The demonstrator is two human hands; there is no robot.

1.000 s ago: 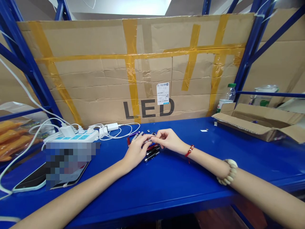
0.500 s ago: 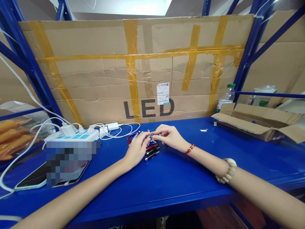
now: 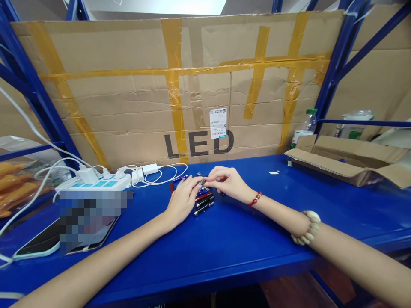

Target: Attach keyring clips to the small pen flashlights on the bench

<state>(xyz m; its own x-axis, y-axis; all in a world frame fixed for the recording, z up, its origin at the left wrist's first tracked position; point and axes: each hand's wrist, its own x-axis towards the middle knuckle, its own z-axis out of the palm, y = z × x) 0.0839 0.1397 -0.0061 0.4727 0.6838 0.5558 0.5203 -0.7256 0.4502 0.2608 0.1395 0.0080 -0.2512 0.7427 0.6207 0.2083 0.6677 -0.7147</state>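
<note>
My left hand (image 3: 181,200) lies palm down over the left side of a small pile, its fingers bent together and their tips partly hidden. A small shiny metal piece (image 3: 202,182) sits where the fingertips of both hands meet. My right hand (image 3: 226,183) comes from the right, thumb and forefinger pinched on that piece. Below the fingers lie several short pen-like tubes: a black tube with silver ends (image 3: 203,208) in front, a red tube (image 3: 203,197) behind it. A purple tube (image 3: 180,178) shows beyond my left hand.
On the left stand a white power strip (image 3: 96,185) with chargers and cables, and a phone (image 3: 38,239) beside a partly blurred device. An open cardboard box (image 3: 327,169) and a plastic bottle (image 3: 305,126) are at the right. Taped cardboard (image 3: 135,111) closes off the back.
The view has shifted slightly. Both hands stay together over the pile with the fingertips moving only a little; a small shiny bit now shows just behind them.
</note>
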